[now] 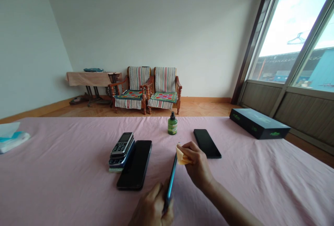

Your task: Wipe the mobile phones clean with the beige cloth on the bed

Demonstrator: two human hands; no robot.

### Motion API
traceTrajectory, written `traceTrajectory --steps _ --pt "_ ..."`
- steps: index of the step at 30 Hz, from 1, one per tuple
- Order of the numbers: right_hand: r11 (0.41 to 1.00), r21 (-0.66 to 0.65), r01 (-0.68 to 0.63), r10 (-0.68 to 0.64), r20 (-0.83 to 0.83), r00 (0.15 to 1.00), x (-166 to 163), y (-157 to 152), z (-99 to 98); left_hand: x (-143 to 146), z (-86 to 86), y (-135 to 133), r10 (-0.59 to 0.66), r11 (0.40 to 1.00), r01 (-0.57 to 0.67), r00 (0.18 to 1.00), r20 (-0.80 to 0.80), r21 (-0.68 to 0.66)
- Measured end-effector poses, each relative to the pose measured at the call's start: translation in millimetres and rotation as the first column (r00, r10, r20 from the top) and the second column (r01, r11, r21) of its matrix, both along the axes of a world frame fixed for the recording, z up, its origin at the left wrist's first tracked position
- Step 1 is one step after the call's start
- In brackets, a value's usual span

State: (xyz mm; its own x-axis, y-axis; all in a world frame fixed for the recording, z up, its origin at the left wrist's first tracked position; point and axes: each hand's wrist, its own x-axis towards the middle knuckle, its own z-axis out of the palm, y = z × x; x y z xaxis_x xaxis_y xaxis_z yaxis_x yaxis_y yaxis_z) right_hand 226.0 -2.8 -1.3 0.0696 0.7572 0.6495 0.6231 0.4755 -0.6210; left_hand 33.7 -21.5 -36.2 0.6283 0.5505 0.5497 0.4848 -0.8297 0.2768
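My left hand (152, 207) grips the near end of a thin phone with a teal edge (171, 180), held on its side above the pink tablecloth. My right hand (197, 165) is closed on a small yellow cloth (180, 158) pressed against the phone's far end. A small green bottle with a black cap (172, 124) stands just beyond the hands. A black phone (207, 143) lies flat to the right of my right hand.
Left of the hands lies a large black phone (135, 164) beside a stack of keypad phones (121, 148). A dark flat box (259, 123) sits at the table's far right, white and teal packets (12, 137) at far left. Two wooden chairs (146, 88) stand by the wall.
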Motion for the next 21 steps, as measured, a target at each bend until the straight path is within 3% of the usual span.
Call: traceTrajectory --steps 8,15,21 --pt "0.980 0.022 -0.196 0.192 0.124 0.973 -19.0 -39.7 -3.5 0.4 0.8 2.0 -0.045 0.997 0.049 0.997 0.068 -0.055" --pt "0.999 -0.028 -0.040 0.044 0.177 0.983 0.9 -2.9 8.7 3.2 -0.8 0.1 -0.027 0.998 0.021 0.996 0.089 0.060" --pt "0.990 -0.005 -0.138 0.137 0.182 0.974 -20.4 -37.8 3.2 1.4 5.2 -0.8 -0.068 0.996 0.072 0.995 0.079 -0.051"
